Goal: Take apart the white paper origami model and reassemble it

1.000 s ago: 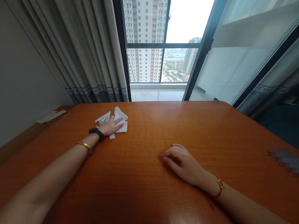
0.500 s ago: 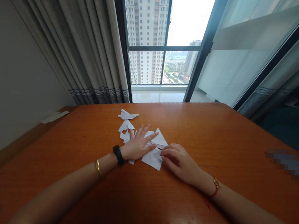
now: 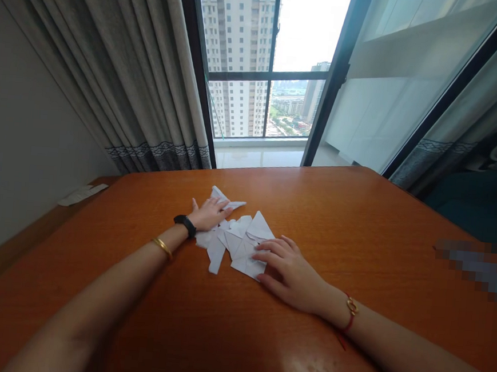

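Well out to the left of your left grip, a pale flat strip [image 3: 82, 194] lies on the ledge [image 3: 48, 216] beside the table [image 3: 169, 317]. Coming in along your left forearm, you wear a gold bangle [image 3: 162, 248], then a black wristband [image 3: 184, 225]. Your left hand [image 3: 210, 213] is open, palm down with the fingers apart, its fingertips over a folded white paper piece [image 3: 217, 193] that juts out beyond them (what the palm covers cannot be seen). Just below and to the right of that hand sits the white paper pile [image 3: 239, 241], its pieces overlapping between your two hands; one narrow paper strip [image 3: 216, 256] points back toward you. Your right hand [image 3: 295, 277] touches the pile's right edge, loosely curved and unclosed, fingers over the paper and thumb at the near corner. Behind that grip, a red cord bracelet [image 3: 352, 310] circles your wrist.
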The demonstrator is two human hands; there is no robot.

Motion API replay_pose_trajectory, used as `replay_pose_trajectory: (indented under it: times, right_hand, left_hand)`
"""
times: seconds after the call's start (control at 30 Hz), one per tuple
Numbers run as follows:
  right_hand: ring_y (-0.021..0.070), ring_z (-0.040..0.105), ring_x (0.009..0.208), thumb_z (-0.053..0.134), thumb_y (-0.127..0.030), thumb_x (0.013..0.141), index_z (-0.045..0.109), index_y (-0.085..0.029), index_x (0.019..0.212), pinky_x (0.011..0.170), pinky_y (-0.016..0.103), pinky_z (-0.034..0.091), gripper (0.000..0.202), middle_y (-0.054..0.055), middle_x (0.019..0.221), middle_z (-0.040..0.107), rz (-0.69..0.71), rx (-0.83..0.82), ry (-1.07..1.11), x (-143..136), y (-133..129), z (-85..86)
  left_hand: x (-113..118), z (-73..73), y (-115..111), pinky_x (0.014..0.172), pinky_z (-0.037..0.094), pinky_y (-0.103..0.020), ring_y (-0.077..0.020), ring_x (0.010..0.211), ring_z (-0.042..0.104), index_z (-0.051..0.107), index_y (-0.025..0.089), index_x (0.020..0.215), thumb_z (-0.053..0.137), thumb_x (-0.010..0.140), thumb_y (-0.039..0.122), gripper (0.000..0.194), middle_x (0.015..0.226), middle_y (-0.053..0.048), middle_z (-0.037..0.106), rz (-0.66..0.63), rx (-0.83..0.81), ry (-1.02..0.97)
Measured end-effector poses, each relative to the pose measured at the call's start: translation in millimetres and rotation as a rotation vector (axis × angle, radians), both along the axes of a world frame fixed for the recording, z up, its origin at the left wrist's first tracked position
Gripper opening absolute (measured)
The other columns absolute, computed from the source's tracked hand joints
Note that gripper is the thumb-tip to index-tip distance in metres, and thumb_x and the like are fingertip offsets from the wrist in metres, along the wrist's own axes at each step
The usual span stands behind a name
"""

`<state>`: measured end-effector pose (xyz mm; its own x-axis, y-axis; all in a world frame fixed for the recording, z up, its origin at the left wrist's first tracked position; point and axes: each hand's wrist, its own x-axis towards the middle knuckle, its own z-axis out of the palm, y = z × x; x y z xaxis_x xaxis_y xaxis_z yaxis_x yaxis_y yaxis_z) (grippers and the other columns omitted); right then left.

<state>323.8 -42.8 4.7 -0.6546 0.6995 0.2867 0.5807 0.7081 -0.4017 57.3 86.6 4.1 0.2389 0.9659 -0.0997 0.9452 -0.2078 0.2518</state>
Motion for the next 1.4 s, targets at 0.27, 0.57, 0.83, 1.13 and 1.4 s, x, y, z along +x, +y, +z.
replay_pose_trajectory:
  times: [0.27, 0.57, 0.83, 1.13, 1.4]
  right_hand:
    - [0.0262, 0.048, 0.121, 0.054, -0.038, 0.089, 0.061, -0.031, 0.118, 0.109, 0.057, 0.017, 0.031, 0.006, 0.128, 0.058, 0.013, 0.033, -0.070, -2, -1, -2.1]
    - [0.0231, 0.054, 0.115, 0.048, -0.029, 0.093, 0.062, -0.027, 0.116, 0.105, 0.052, 0.028, 0.027, 0.009, 0.121, 0.063, -0.067, 0.063, -0.074, 7, 20, -9.0]
    - [0.0305, 0.051, 0.114, 0.059, -0.050, 0.085, 0.062, -0.029, 0.117, 0.102, 0.058, 0.023, 0.038, 0.008, 0.125, 0.061, -0.091, 0.117, -0.168, -10, 43, -5.9]
    - [0.0305, 0.053, 0.107, 0.056, -0.051, 0.085, 0.068, -0.026, 0.105, 0.088, 0.048, 0.037, 0.035, 0.009, 0.116, 0.063, -0.456, 0.095, -0.053, 6, 112, 3.5]
    - [0.0347, 0.043, 0.120, 0.070, -0.058, 0.070, 0.059, -0.026, 0.127, 0.095, 0.044, 0.032, 0.066, 0.010, 0.131, 0.054, -0.339, -0.025, -0.149, -24, 133, 8.0]
  left_hand:
    - [14, 29.4, -65, 0.101, -0.002, -0.074, -0.0366, 0.144, 0.003, 0.016, 0.034, 0.150, 0.036, 0.084, 0.071, 0.078, 0.159, -0.010, 0.004, -0.265, -0.093, -0.021]
    - [-48, 16.0, -95, 0.107, 0.006, -0.066, -0.0387, 0.142, -0.009, 0.014, 0.032, 0.151, 0.054, 0.081, 0.062, 0.086, 0.158, -0.012, -0.007, -0.196, -0.175, 0.130]
    - [-14, -5.5, -47, 0.110, 0.009, -0.063, -0.0339, 0.145, 0.005, 0.026, 0.032, 0.148, 0.053, 0.086, 0.049, 0.070, 0.159, -0.011, 0.011, -0.104, 0.053, 0.007]
    - [11, 24.4, -91, 0.105, 0.006, -0.072, -0.0353, 0.141, 0.021, 0.045, 0.033, 0.136, 0.048, 0.089, 0.051, 0.051, 0.152, -0.009, 0.033, -0.033, 0.069, -0.267]
    - [25, 22.1, -125, 0.115, 0.000, -0.056, -0.0251, 0.120, 0.053, 0.064, 0.024, 0.110, 0.052, 0.090, 0.031, 0.024, 0.124, -0.006, 0.063, -0.217, 0.199, -0.432]
